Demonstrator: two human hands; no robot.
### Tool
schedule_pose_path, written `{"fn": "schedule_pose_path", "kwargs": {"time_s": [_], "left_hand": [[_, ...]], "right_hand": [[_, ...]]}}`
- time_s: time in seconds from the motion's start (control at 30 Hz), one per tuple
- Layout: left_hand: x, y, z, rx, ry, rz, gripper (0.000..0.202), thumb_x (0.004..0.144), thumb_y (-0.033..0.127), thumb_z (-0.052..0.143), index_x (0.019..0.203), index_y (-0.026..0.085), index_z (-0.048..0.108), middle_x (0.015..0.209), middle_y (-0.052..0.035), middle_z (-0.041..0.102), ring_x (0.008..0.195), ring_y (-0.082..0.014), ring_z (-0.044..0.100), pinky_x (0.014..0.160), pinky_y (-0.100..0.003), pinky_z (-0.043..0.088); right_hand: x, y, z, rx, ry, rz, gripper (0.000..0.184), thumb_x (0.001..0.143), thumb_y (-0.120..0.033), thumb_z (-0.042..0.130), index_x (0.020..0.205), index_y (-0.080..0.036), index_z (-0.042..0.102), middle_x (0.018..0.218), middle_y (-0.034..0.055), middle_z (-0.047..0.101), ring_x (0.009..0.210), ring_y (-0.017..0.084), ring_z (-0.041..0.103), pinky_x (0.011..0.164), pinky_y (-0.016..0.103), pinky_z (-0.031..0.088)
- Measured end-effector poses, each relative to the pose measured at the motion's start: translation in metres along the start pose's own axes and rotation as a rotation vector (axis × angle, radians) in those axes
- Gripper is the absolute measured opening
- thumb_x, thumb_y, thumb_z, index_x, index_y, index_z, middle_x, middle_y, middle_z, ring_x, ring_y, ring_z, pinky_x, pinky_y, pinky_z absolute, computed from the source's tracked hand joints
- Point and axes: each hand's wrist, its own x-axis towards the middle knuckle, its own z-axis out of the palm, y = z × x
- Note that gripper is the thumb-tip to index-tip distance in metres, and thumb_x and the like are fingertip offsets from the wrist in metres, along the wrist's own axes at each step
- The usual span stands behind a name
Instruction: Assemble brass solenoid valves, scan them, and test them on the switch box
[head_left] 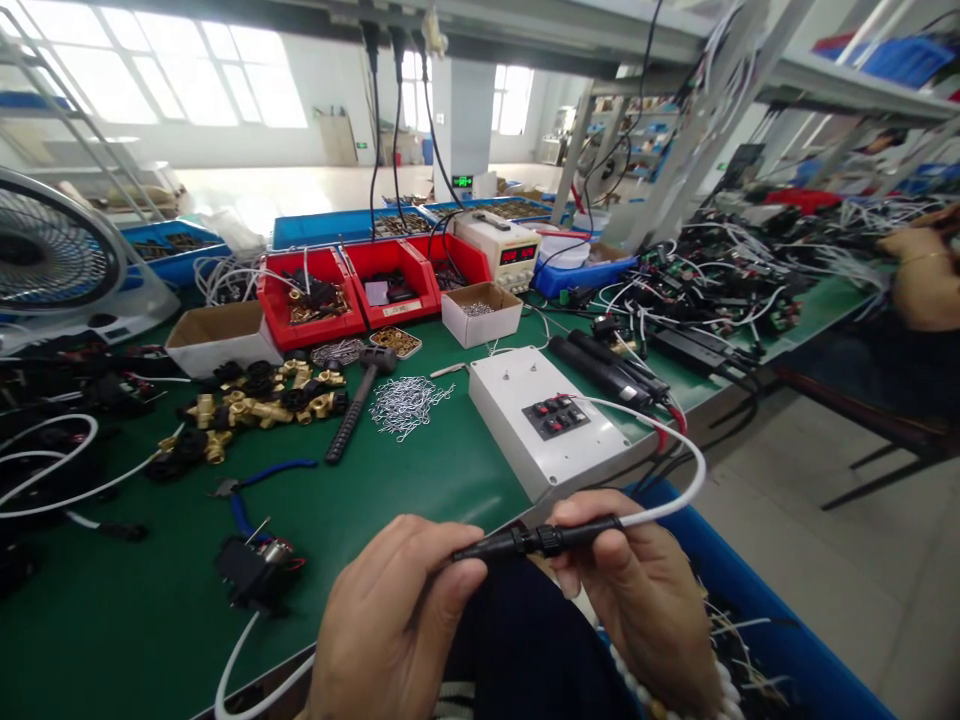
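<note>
Both my hands hold a black cable connector (pixel 534 541) low in the middle of the view, in front of the green bench (pixel 420 480). My left hand (pixel 397 610) pinches its left end between thumb and fingers. My right hand (pixel 637 590) is wrapped round the right end, where a white cable (pixel 679 495) loops up and back toward a white box with red switches (pixel 544 420). A blue bin (pixel 757 610) with loose wires sits under my right hand.
On the bench lie brass and black fittings (pixel 255 405), a black mallet (pixel 358 400), a heap of metal clips (pixel 405 400), blue-handled pliers (pixel 255 490), red bins (pixel 352 285), cardboard boxes (pixel 480 312), a power supply (pixel 506 250) and a fan (pixel 52 260). Another person's arm (pixel 926 280) is at right.
</note>
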Motion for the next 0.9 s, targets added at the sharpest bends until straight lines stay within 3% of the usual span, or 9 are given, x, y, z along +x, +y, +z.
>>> {"fn": "schedule_pose_path", "kwargs": {"time_s": [0.37, 0.53, 0.67, 0.77, 0.9], "left_hand": [[-0.001, 0.000, -0.003, -0.025, -0.050, 0.006, 0.009, 0.093, 0.025, 0.055, 0.099, 0.025, 0.062, 0.076, 0.0040, 0.065, 0.066, -0.0111, 0.061, 0.063, -0.019, 0.048], [-0.004, -0.003, 0.006, 0.026, -0.012, 0.040, 0.010, 0.094, 0.020, 0.053, 0.101, 0.022, 0.060, 0.079, 0.0017, 0.066, 0.070, -0.0117, 0.062, 0.067, -0.020, 0.048], [-0.001, -0.009, 0.007, 0.012, -0.119, 0.064, 0.017, 0.096, 0.030, 0.050, 0.096, 0.019, 0.063, 0.078, -0.0006, 0.067, 0.070, -0.0135, 0.061, 0.063, -0.022, 0.048], [-0.005, -0.027, -0.013, 0.136, -0.120, -0.053, 0.031, 0.097, 0.042, 0.044, 0.108, 0.020, 0.063, 0.099, -0.0056, 0.067, 0.091, -0.0185, 0.062, 0.079, -0.029, 0.051], [-0.033, -0.069, -0.058, 0.544, 0.090, -0.389, 0.062, 0.092, 0.063, 0.032, 0.123, 0.015, 0.056, 0.123, -0.0149, 0.056, 0.116, -0.0315, 0.052, 0.101, -0.049, 0.042]], "right_hand": [[0.001, 0.002, 0.002, 0.000, -0.007, 0.039, 0.019, 0.086, -0.038, 0.069, 0.094, -0.021, 0.073, 0.066, 0.0025, 0.069, 0.053, 0.012, 0.060, 0.047, 0.020, 0.045], [-0.001, 0.007, 0.008, 0.053, 0.020, 0.109, 0.020, 0.088, -0.040, 0.067, 0.093, -0.021, 0.070, 0.061, 0.0005, 0.068, 0.045, 0.009, 0.056, 0.044, 0.018, 0.042], [-0.005, 0.020, -0.003, -0.023, 0.062, 0.217, 0.028, 0.086, -0.046, 0.067, 0.091, -0.018, 0.068, 0.060, 0.0010, 0.066, 0.047, 0.011, 0.055, 0.046, 0.022, 0.042], [-0.010, 0.039, -0.026, -0.184, 0.012, 0.395, 0.041, 0.086, -0.056, 0.061, 0.091, -0.016, 0.068, 0.062, 0.0032, 0.067, 0.049, 0.012, 0.056, 0.050, 0.024, 0.043], [-0.020, 0.053, -0.061, -0.555, -0.274, 0.679, 0.057, 0.084, -0.068, 0.050, 0.071, -0.015, 0.065, 0.062, 0.0065, 0.068, 0.049, 0.014, 0.057, 0.051, 0.026, 0.042]]}}
